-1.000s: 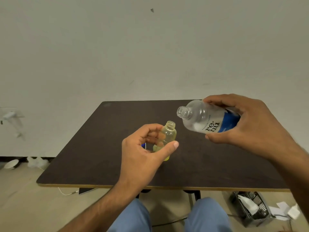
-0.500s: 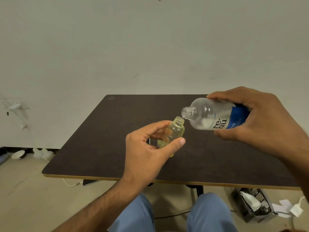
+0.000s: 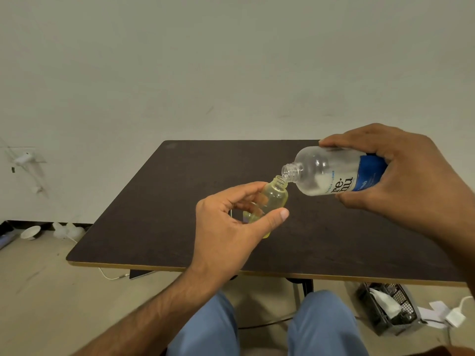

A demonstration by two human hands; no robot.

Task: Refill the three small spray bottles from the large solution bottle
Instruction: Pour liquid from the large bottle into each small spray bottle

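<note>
Solution bottle (image 3: 331, 173) lies nearly level above the bench (image 3: 159, 201), its long axis running right to left, open neck dipped toward my left side; my right hand (image 3: 401, 176) wraps its labelled body. The small yellow spray bottle (image 3: 272, 201) sits pinched upright, slightly tilted, in my left hand (image 3: 231, 227), fingers (image 3: 246, 191) curled round it. The two mouths nearly touch, the big neck just above; I judge more tilt starts the pour.
</note>
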